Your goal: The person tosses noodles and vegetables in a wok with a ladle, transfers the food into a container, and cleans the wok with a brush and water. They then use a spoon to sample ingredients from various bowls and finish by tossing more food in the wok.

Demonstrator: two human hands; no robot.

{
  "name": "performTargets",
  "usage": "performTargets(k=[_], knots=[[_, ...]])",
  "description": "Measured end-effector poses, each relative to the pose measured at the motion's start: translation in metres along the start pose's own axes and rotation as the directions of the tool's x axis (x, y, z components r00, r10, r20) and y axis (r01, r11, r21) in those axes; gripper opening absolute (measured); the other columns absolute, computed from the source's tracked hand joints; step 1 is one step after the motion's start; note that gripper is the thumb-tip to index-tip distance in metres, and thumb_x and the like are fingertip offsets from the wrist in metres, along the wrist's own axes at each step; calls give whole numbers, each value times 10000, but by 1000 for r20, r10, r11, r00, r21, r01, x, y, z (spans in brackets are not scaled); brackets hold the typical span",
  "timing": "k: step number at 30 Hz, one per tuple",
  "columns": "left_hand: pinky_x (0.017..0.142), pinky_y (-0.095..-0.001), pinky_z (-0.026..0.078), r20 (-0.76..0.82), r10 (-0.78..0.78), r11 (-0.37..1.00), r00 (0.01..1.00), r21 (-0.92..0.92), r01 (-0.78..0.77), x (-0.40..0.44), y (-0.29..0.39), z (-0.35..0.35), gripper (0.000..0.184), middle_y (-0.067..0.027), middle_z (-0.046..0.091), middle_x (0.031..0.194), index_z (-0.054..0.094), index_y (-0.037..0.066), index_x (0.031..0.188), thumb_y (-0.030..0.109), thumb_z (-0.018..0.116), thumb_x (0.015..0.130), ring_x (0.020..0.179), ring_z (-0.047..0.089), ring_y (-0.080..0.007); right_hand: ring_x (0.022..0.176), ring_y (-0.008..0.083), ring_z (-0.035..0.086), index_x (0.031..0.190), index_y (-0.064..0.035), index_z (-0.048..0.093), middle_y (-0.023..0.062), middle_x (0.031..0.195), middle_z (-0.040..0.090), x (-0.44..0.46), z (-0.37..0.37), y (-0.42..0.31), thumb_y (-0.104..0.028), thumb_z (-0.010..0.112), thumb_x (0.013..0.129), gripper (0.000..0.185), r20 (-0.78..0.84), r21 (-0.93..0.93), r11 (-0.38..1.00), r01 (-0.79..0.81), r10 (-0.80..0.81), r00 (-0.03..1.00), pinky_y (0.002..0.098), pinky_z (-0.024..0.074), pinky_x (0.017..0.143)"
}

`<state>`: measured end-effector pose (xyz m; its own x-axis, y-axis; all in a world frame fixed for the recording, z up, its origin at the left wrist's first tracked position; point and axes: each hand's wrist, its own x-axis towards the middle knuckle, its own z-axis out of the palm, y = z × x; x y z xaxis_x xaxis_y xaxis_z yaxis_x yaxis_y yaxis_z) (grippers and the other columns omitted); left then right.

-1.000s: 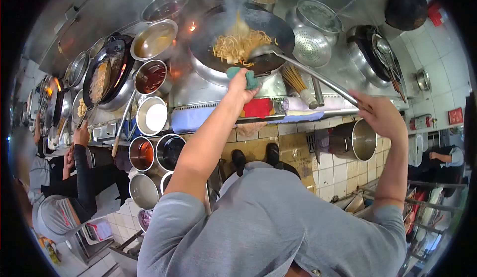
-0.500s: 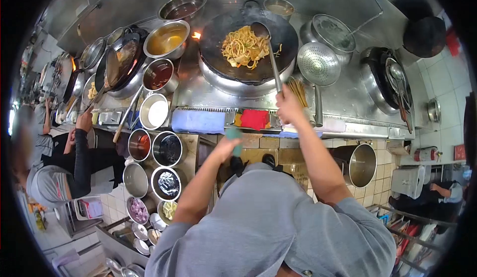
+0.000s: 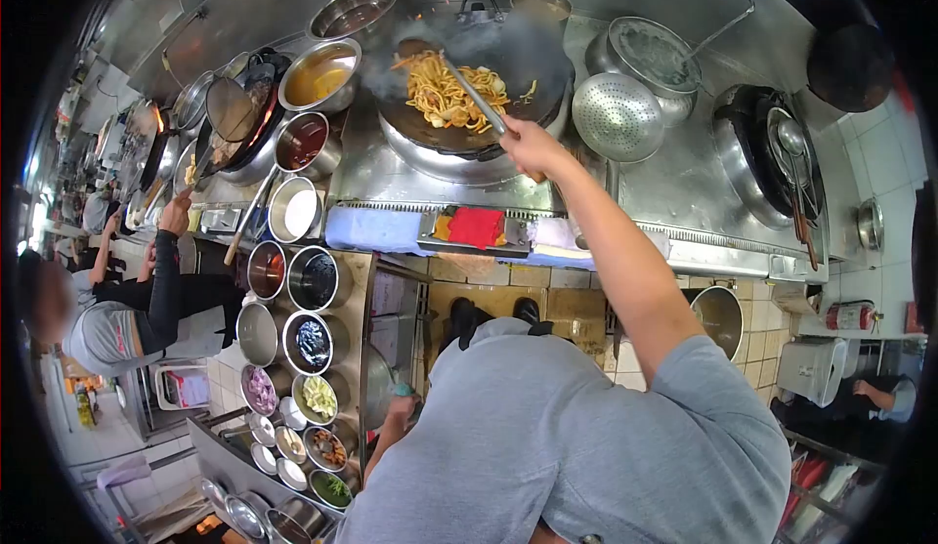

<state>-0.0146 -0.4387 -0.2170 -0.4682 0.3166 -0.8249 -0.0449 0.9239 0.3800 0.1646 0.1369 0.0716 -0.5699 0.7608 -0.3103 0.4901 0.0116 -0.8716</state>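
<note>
My right hand (image 3: 532, 149) is closed around the handle of a long metal ladle (image 3: 473, 93). The ladle's bowl rests at the upper left of a heap of browned noodles (image 3: 451, 97) in a black wok (image 3: 543, 75). Smoke or steam rises at the wok's back. Low on the left, my left hand (image 3: 399, 409) is partly hidden beside my body, its fingers curled at a small green object (image 3: 403, 389) whose kind is unclear. A grey metal surface (image 3: 377, 388) is beside that hand.
Metal pots of sauces (image 3: 309, 144) and bowls of chopped food (image 3: 319, 397) line the left. A perforated strainer (image 3: 618, 119) lies right of the wok, a red cloth (image 3: 476, 227) in front. Another person (image 3: 117, 324) works at the far left; someone else (image 3: 879, 393) is at far right.
My left hand has gone down and back to the left with the green object. The ladle has swung to the noodles' upper left, and my right hand has moved up and left.
</note>
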Motion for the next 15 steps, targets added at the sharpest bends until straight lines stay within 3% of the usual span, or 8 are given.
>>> performTargets(k=[1,3,5,8,10,11,13,15], knots=[[572,-375,486,-50,-11,997,999,-81,7,-30,42,-3,219,-92,590,827,559,42,927,152,609,745,677,599,-224,555,209,570,1404,-219,359,83,706,562,-13,-7,8,-175,529,849,582,-30,-282,958,52,-63,998,341,493,535],[523,-363,475,-114,-18,969,993,-246,-11,-76,120,-5,165,-73,561,782,538,57,913,113,581,764,637,579,-205,688,300,610,1377,-285,394,124,786,611,-31,-32,55,-165,537,829,578,-54,-711,670,214,-355,933,384,504,678],[657,-390,450,-118,39,800,992,-591,-102,-39,114,2,141,-79,600,842,602,45,901,113,562,784,778,593,-235,829,338,605,1348,-349,424,130,909,646,-56,-69,76,-169,532,838,551,-58,-762,616,201,-375,925,413,483,777],[629,-381,465,-102,167,635,981,-750,-186,-37,181,-3,161,-55,547,826,561,50,949,76,543,791,748,570,-217,884,312,609,1345,-325,439,127,974,649,-89,-91,75,-172,526,855,520,-95,-752,650,108,-268,959,398,474,795],[671,-390,487,-59,289,540,955,-814,-214,-48,247,-9,240,-64,550,900,519,55,1046,66,526,806,755,566,-223,854,344,612,1347,-249,446,160,942,650,-106,-84,72,-145,504,827,534,-215,-481,871,100,-228,950,413,470,778],[679,-386,484,21,276,521,961,-843,-132,-58,284,-14,246,-76,559,866,523,62,1046,87,538,802,737,564,-225,854,344,612,1347,-249,446,160,942,650,-102,-79,70,-145,504,827,534,-217,-479,873,93,-221,951,413,470,778],[611,-354,454,187,442,459,877,-887,-42,-48,351,-17,190,-73,550,785,525,66,959,187,551,814,679,549,-198,849,346,611,1268,-113,513,183,920,648,-82,-64,59,-174,513,844,428,-367,-316,946,65,-186,912,395,463,782],[606,-334,449,309,563,472,766,-881,8,-47,425,-18,271,-69,563,775,532,69,937,320,557,837,662,540,-189,698,296,621,1162,-22,538,180,798,630,-36,-46,44,-187,509,861,344,-379,-285,957,64,-173,909,384,483,672]])
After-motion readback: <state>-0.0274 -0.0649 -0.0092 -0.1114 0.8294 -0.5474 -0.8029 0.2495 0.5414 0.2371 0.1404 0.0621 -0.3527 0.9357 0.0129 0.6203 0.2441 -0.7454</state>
